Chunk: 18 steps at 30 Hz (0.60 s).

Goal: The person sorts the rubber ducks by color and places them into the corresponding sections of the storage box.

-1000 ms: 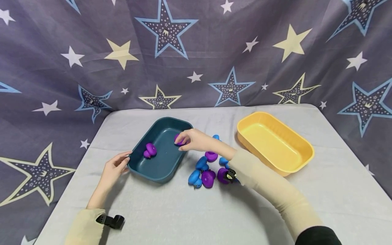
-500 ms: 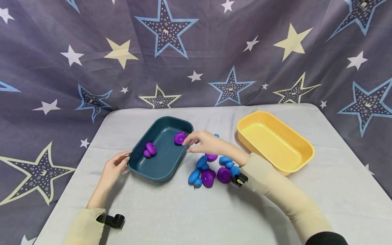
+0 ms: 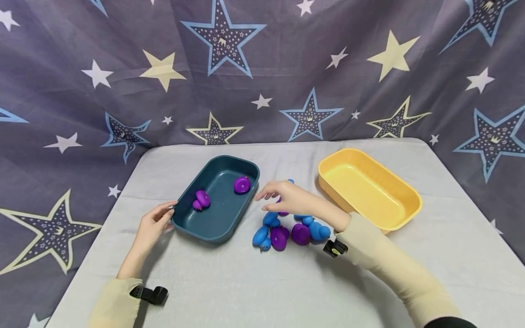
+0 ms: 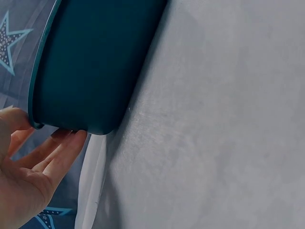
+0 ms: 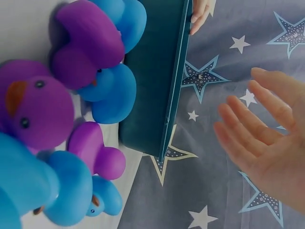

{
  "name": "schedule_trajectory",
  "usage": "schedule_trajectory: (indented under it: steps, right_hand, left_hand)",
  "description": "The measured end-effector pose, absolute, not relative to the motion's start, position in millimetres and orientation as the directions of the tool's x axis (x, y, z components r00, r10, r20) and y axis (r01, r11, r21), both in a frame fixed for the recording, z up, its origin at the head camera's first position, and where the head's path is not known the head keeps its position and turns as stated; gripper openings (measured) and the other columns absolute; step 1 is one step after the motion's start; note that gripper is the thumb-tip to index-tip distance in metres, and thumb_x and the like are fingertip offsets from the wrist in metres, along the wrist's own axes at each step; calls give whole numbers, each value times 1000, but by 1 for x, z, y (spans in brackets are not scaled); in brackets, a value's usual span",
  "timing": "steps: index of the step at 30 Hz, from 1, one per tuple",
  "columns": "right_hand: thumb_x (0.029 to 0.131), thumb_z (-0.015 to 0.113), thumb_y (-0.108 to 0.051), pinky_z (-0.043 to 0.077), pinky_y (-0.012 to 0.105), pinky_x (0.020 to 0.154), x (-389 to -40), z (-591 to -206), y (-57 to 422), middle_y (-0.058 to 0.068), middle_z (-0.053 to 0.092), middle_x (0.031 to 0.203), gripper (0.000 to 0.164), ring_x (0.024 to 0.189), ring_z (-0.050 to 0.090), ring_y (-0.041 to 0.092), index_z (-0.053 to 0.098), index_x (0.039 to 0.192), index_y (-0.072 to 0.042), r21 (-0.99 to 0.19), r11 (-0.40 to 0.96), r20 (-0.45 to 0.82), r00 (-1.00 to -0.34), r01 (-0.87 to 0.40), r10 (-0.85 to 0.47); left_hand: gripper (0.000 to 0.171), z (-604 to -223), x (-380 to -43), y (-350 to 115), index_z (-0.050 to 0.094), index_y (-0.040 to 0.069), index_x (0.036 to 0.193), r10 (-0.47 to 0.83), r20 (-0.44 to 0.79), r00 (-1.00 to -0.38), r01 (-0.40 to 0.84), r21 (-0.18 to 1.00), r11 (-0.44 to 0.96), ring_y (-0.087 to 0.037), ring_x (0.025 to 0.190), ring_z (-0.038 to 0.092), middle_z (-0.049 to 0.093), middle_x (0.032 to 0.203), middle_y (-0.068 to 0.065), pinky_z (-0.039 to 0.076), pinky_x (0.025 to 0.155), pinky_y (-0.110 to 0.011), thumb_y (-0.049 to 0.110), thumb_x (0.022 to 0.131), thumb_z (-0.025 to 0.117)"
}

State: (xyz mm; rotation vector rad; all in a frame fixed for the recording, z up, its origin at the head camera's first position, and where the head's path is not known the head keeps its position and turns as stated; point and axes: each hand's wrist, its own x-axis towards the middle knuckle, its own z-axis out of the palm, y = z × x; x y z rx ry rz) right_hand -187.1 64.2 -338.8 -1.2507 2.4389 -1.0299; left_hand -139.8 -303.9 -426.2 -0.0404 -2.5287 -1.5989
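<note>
My left hand (image 3: 153, 223) holds the near-left end of a dark teal tub (image 3: 242, 214), with fingers at its rim and outer wall; the left wrist view shows them against the tub (image 4: 95, 71). Two purple rubber ducks lie inside: one on its side (image 3: 202, 199) at the left, another (image 3: 242, 185) near the right wall. My right hand (image 3: 287, 197), its fingers loosely bent around nothing, hovers just right of the tub. Below it is a cluster of blue and purple rubber ducks, including a purple duck (image 3: 280, 238) and a blue duck (image 3: 319, 231). My hand partly hides the cluster's far ducks.
A yellow tub (image 3: 369, 191) with nothing in it stands at the right rear of the cloth-covered table (image 3: 229, 287). Behind the table hangs a star-patterned curtain (image 3: 262, 73). In the right wrist view, a purple duck (image 5: 38, 105) shows its orange beak.
My right hand has let go of the purple duck inside the teal tub. It has drawn back rightward over the rim toward the cluster. My left hand has stayed at the tub.
</note>
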Motion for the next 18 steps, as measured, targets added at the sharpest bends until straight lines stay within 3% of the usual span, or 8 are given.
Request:
schedule_trajectory:
  steps: [5,12,18]
  right_hand:
    - [84,61,-15,47,28,81,-181,-340,73,5,59,103,24,94,56,19,61,106,-6,-641,410,121,-613,-649,-781]
    - [83,61,-14,45,32,85,-175,-348,86,6,60,101,22,96,54,20,62,105,-6,-623,410,139,-609,-667,-781]
    - [82,63,-12,46,35,83,-171,-353,94,6,60,99,23,93,55,18,62,103,-4,-619,421,135,-618,-663,-774]
  left_hand:
    - [37,-424,-139,-302,51,-3,119,-69,133,-989,90,896,435,4,83,53,57,103,8,51,64,-22,19,91,51]
    - [38,-424,-139,-302,50,-4,120,-77,117,-990,74,905,420,4,85,53,56,102,13,51,65,-21,20,91,51]
    - [37,-426,-140,-303,50,-4,120,-71,125,-990,85,908,411,4,84,54,56,104,9,51,64,-19,19,91,51]
